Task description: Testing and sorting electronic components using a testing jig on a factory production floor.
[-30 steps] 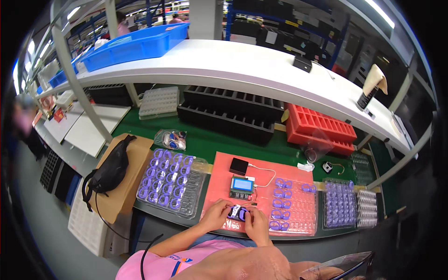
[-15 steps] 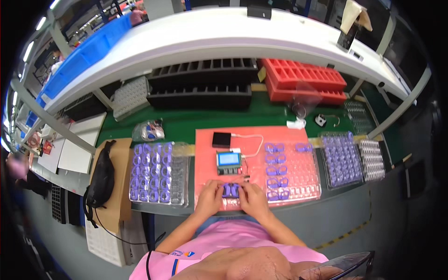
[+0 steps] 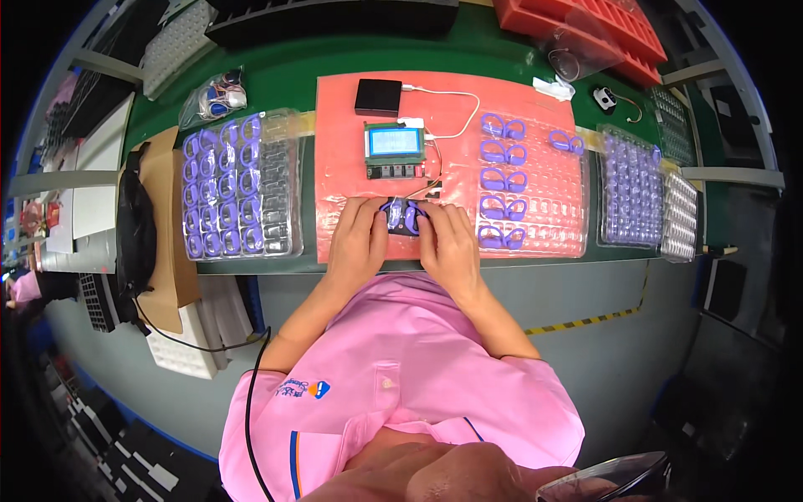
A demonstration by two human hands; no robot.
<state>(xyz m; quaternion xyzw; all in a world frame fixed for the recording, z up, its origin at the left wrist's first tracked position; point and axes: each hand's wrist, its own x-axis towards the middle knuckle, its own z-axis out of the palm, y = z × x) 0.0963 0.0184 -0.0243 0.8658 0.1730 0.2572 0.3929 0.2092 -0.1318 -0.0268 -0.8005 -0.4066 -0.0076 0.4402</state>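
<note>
Two purple ear-hook earphones (image 3: 410, 215) sit side by side in a small black holder (image 3: 405, 231) near the front edge of the pink mat. My left hand (image 3: 358, 238) presses its fingertips against the left side of the pair. From the other side my right hand (image 3: 449, 243) grips the right earphone with its thumb and curled fingers. Just beyond stands a green circuit board with a lit blue screen (image 3: 395, 140); thin wires run from its side toward the holder. A white cable (image 3: 456, 94) links the board to a black box (image 3: 378, 97).
Clear trays of purple earphones lie at left (image 3: 242, 188), on the mat at right (image 3: 535, 192) and further right (image 3: 631, 188). Black bins (image 3: 326, 29) and red bins (image 3: 585, 33) stand behind. A cardboard box (image 3: 171, 251) with a black pouch (image 3: 135, 226) sits far left.
My view has tilted downward, so the table appears higher in the picture. Both hands stay at the earphones in the holder, their fingers drawn in close around it.
</note>
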